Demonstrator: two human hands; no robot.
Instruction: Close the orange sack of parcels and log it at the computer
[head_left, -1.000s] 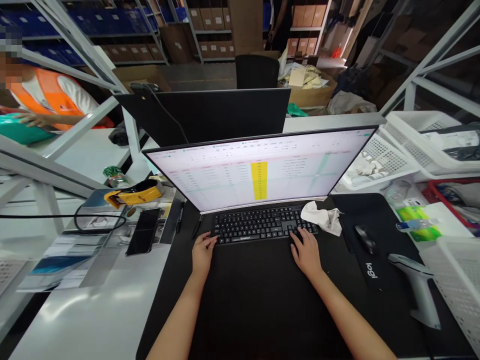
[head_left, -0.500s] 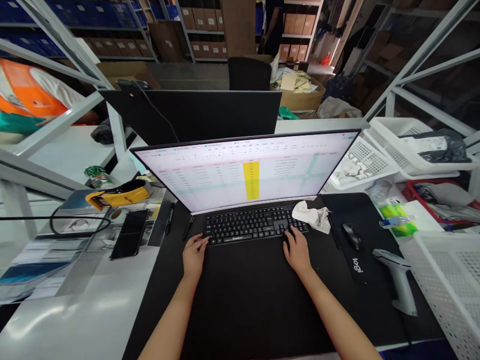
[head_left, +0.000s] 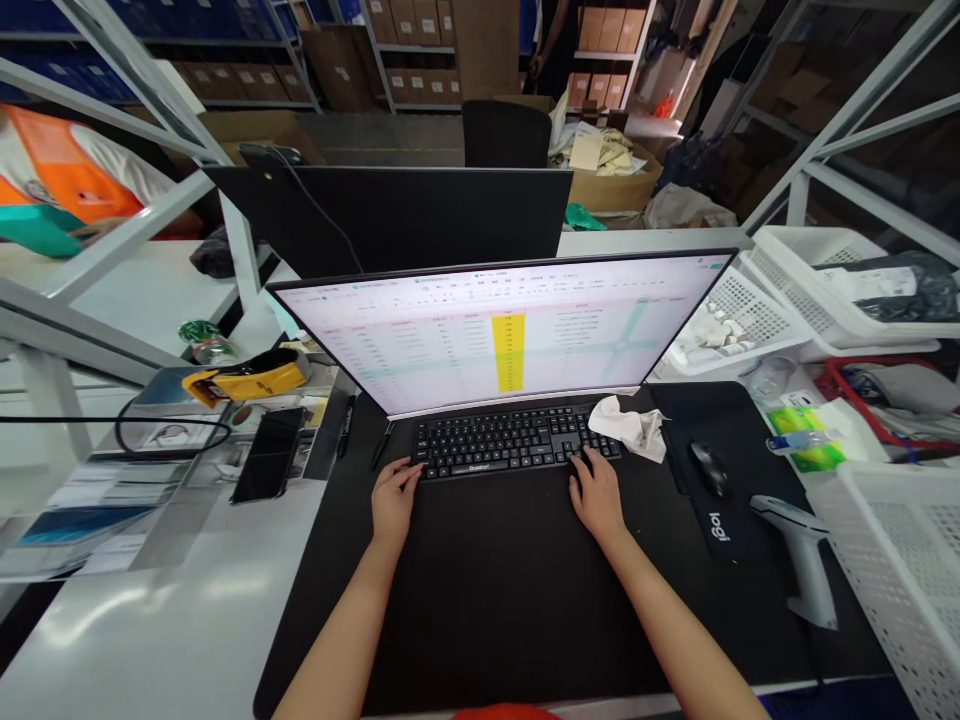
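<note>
My left hand (head_left: 393,498) rests at the lower left corner of a black keyboard (head_left: 487,447), its fingertips on the edge keys and nothing held. At the keyboard's right part, my right hand (head_left: 597,490) lies with fingers apart over the arrow-key area. Behind the keyboard stands a monitor (head_left: 442,350) showing a spreadsheet with a yellow column. A crumpled white tissue (head_left: 630,428) covers part of the number keys. To the right, a black mouse (head_left: 709,470) sits on a dark mouse pad (head_left: 739,540), beside a grey barcode scanner (head_left: 799,555).
On the left are a black phone (head_left: 268,455), a yellow-and-black strap-like item (head_left: 247,378) and stacked papers (head_left: 82,510). White baskets (head_left: 892,560) line the right side. A second monitor (head_left: 420,215) stands behind. A person in an orange vest (head_left: 71,170) is at far left.
The whole view has shifted slightly, with objects appearing a little further right. Both hands stay at the same parts of the keyboard.
</note>
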